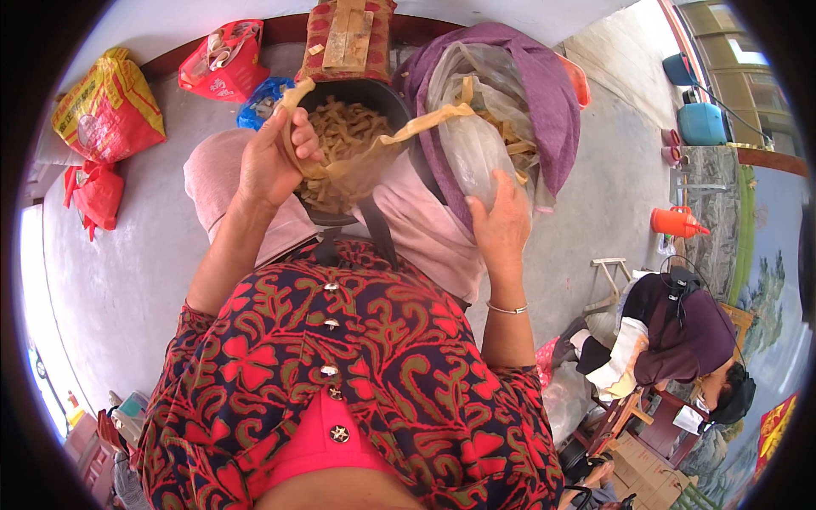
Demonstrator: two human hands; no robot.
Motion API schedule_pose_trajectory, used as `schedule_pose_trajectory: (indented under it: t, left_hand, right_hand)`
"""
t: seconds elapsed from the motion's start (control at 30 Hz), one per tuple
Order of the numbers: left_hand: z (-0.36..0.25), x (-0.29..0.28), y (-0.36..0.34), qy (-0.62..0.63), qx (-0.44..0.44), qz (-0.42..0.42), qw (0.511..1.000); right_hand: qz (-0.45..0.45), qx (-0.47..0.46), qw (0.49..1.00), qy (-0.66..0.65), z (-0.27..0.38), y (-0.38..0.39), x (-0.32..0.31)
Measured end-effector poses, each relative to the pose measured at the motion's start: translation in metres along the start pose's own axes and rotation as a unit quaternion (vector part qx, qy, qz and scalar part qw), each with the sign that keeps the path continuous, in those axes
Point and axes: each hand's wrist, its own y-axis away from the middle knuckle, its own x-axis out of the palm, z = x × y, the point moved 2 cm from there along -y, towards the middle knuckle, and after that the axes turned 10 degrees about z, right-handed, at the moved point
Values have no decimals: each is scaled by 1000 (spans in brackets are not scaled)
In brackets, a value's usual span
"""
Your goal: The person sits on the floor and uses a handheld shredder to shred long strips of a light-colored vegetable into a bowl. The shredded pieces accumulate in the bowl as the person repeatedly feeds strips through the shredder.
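My left hand (276, 157) is raised above a dark round tub (393, 95), its fingers closed on a long tan strip (416, 127). The strip dangles in a loop, then stretches right toward the mouth of a clear plastic bag (472, 144). That bag lines a purple cloth sack (557, 110) at my right knee, with more tan strips inside. At the bag's near side, my right hand (503, 221) grips the plastic, its fingertips partly hidden. Several curled tan strips (353, 127) fill the tub between my knees. What the strips are made of is unclear.
A block with a wooden board (347, 38) stands beyond the tub. Red bags (223, 64), a blue bag (263, 100) and a yellow-red sack (110, 106) lie left. An orange container (676, 223), a small stool (608, 280) and a clothes-draped chair (680, 327) stand right.
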Motion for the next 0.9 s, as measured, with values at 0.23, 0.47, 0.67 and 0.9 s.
schedule_pose_trajectory:
  t: [0.23, 0.47, 0.67, 0.9]
  left_hand:
    - [9, 7, -9, -121, -33, -52, 991]
    - [9, 19, -24, -177, 6, -73, 982]
    - [3, 33, -33, -381, 9, -70, 922]
    - [2, 77, -74, -519, 49, 53, 851]
  right_hand:
    - [85, -113, 935, -325, 36, -13, -20]
    - [174, -191, 951, -170, 61, -20, 47]
    - [166, -205, 939, -219, 92, -78, -35]
    - [362, -301, 720, -510, 126, -176, -21]
